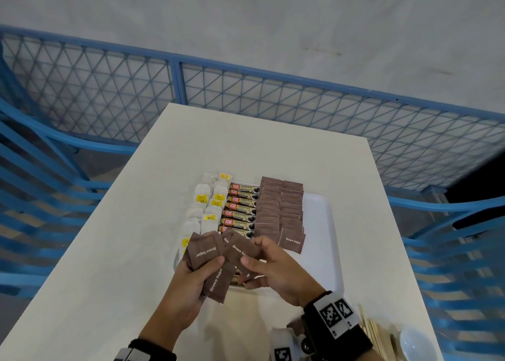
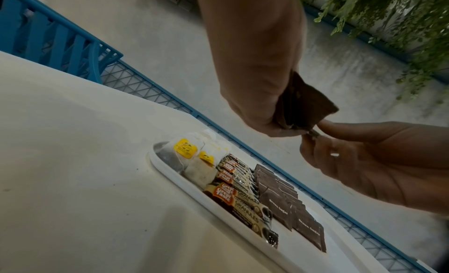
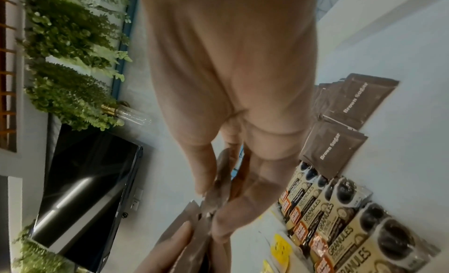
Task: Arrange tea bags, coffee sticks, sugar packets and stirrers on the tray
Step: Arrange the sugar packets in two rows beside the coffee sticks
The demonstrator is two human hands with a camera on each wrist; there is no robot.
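Sugar packets [image 1: 203, 254] fanned in left hand [image 1: 188, 281] above tray [image 1: 322, 246] near edge, long axes pointing away-right; right hand [image 1: 276, 267] thumb and forefinger pinching top packet [image 1: 240, 248].

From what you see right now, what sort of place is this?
Probably a patio or terrace café corner: a white table by blue mesh railing, hanging greenery, and a tray of tea, coffee and sugar.
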